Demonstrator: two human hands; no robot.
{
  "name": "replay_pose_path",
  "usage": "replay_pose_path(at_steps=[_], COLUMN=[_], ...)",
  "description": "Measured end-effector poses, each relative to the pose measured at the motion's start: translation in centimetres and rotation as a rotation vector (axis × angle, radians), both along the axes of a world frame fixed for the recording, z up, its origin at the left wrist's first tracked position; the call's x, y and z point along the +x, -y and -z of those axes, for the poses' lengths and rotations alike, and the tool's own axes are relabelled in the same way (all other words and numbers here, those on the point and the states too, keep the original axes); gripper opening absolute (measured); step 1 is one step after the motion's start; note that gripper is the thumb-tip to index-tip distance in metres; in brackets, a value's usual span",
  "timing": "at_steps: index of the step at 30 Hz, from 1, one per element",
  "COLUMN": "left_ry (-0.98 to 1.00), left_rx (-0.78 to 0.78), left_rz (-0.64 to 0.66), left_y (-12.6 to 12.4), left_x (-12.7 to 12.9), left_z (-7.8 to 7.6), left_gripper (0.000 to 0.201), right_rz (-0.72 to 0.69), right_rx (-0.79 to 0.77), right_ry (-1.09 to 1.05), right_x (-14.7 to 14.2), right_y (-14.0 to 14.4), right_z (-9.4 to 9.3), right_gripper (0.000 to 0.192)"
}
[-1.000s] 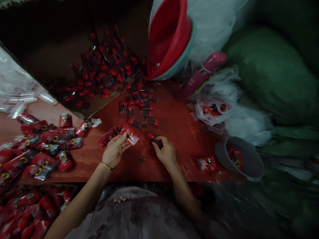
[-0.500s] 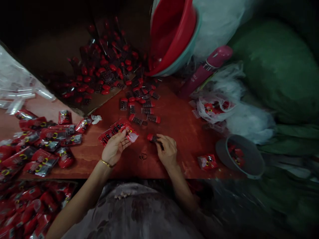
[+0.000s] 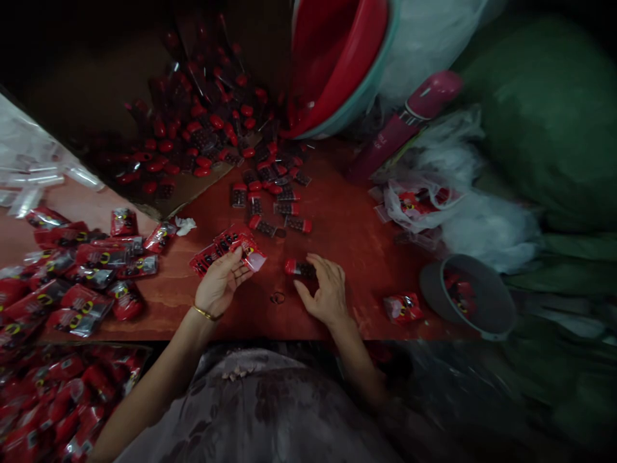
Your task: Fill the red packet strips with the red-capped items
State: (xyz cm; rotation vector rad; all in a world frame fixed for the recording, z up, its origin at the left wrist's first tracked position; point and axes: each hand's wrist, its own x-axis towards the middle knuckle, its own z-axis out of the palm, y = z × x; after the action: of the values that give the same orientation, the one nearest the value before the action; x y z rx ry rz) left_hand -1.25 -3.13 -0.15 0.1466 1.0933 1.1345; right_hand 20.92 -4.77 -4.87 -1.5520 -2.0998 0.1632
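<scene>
Head view: your left hand (image 3: 219, 283) is closed, thumb pressed over a fan of packets (image 3: 249, 249); your right hand (image 3: 328, 292) is loosely spread, thumb and fingers apart, fingertips at the tail end of a bottle (image 3: 301, 267), no firm grip showing. Bottle is just right of the packets, red end toward them; can't tell if it touches the bench (image 3: 351, 238) or sits a bit above. Main risk, probably: nothing pinches the bottle, so a nudge from your fingertips could roll or drop it. Packets look slick and overlapped; an uneven squeeze could slide the fan apart or leave two stuck together. Dark band (image 3: 277, 297) lies between your hands, easy to sweep along by accident. Bench's front edge is near your wrists, so a dropped piece could go over. Dim light, dark bottle: easy to misjudge. Around you: loose bottles (image 3: 286, 208) ahead, by the mouth of the box (image 3: 193, 196); reaching there could scatter them. Packet heap (image 3: 103, 256) crowds your left, white scrap (image 3: 184, 225) near it. Right side: single packet (image 3: 403, 307) just beside the grey bucket (image 3: 430, 289); flask (image 3: 385, 145) and plastic bag (image 3: 409, 222) block the far right.
</scene>
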Motion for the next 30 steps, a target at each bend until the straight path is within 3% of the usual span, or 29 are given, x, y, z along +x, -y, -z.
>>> replay_pose_path(at_steps=[3, 6, 9, 13, 18, 26, 30], left_ry=[0.002, 0.008, 0.012, 0.003, -0.021, -0.064, -0.106], left_rx=[0.009, 0.005, 0.006, 0.016, 0.053, 0.105, 0.129], left_rz=[-0.004, -0.011, -0.01, -0.007, -0.06, -0.168, -0.206], left_y=[0.0, 0.0, 0.0, 0.0, 0.0, 0.3, 0.4], left_x=[0.1, 0.1, 0.1, 0.1, 0.4, 0.8, 0.9], left_z=[0.0, 0.1, 0.0, 0.0, 0.1, 0.0, 0.2], left_gripper=[0.027, 0.028, 0.028, 0.03, 0.036, 0.041, 0.04], right_rz=[0.051, -0.021, -0.074, 0.14, 0.39, 0.213, 0.268], right_rx=[-0.018, -0.052, -0.04, -0.054, -0.269, -0.224, -0.269], right_ry=[0.032, 0.112, 0.145, 0.105, 0.241, 0.045, 0.15], right_x=[-0.1, 0.3, 1.1, 0.9, -2.7, -4.5, -5.1], right_y=[-0.2, -0.8, -1.4, -1.2, -0.2, -0.7, -1.2], right_z=[0.0, -0.4, -0.9, -1.6, -2.0, -1.5, -1.6], right_gripper=[0.044, 0.033, 0.047, 0.029, 0.052, 0.047, 0.051])
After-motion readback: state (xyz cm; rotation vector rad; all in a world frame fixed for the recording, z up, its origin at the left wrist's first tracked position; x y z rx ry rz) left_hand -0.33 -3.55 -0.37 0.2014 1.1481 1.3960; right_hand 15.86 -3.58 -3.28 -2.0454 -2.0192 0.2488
